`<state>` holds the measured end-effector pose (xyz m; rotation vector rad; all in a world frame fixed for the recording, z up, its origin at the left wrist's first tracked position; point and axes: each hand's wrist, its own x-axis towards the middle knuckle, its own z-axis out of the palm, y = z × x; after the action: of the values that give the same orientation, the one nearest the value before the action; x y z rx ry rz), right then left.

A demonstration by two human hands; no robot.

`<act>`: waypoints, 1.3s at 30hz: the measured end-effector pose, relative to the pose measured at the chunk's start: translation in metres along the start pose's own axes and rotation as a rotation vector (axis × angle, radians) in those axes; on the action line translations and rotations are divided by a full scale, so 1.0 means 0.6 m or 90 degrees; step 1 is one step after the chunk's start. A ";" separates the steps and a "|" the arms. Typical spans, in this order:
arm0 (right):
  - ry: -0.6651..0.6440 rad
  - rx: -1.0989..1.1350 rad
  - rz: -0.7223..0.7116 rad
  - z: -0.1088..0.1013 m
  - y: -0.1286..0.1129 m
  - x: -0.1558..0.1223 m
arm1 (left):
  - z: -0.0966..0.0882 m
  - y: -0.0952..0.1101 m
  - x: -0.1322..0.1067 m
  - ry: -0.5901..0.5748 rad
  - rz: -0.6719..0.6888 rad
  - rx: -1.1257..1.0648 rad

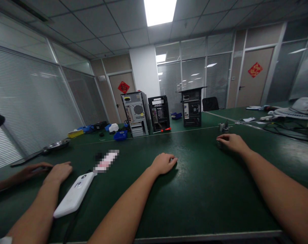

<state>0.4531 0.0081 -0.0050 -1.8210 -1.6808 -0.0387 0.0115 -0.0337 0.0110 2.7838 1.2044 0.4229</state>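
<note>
Pinching a dull grey piece (219, 144), mostly hidden, over the right of the bench (194, 200), the right hand's (231, 141) grip is closed; I cannot tell the curled left hand's (165, 163). The left red door sign (123, 87) reads 福; the white device's (74, 195) marking is illegible.

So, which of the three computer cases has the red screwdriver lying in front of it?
The middle case, black, between the grey left case and the black right case. The screwdriver lies at its foot; neither other has one there.
</note>
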 end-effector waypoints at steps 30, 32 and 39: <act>-0.061 0.104 0.145 0.018 0.014 0.011 | -0.004 0.006 -0.001 -0.013 -0.015 0.005; -0.062 0.106 0.115 0.016 0.010 0.007 | -0.005 0.006 -0.001 -0.014 -0.017 0.003; -0.114 0.143 0.047 0.017 0.006 -0.005 | -0.001 0.000 -0.001 -0.012 -0.019 -0.010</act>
<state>0.4518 0.0105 -0.0161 -1.7561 -1.6627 0.3406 0.0110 -0.0343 0.0116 2.7460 1.2311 0.4004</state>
